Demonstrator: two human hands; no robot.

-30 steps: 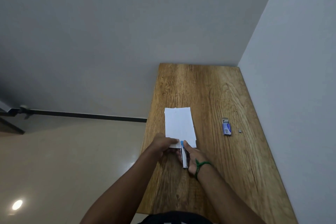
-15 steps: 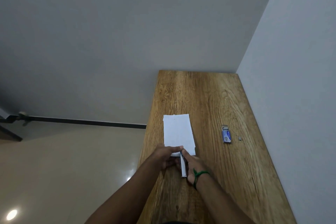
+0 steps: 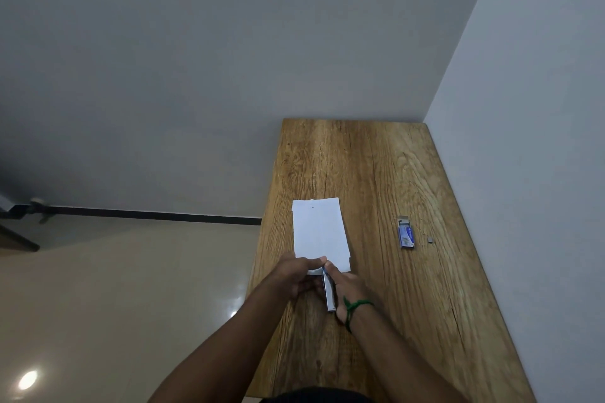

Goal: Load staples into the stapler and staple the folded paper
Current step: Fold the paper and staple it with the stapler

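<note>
A folded white paper [image 3: 319,232] lies lengthwise on the wooden table [image 3: 376,167]. My left hand [image 3: 296,275] pinches the paper's near edge between thumb and fingers. My right hand [image 3: 347,288], with a green thread at the wrist, grips a slim silver and blue stapler [image 3: 328,291]. The stapler's front end sits at the paper's near edge, between my two hands. Its jaws are hidden by my fingers. A small blue staple box [image 3: 406,235] lies open to the right.
A tiny grey strip of staples [image 3: 430,240] lies just right of the box. A grey wall runs along the table's right side and far end. The table's left edge drops to a shiny tiled floor.
The camera view has shifted slightly, so the table sits a little higher in the frame than half a second ago. Both hands stay at the paper's near edge with the stapler.
</note>
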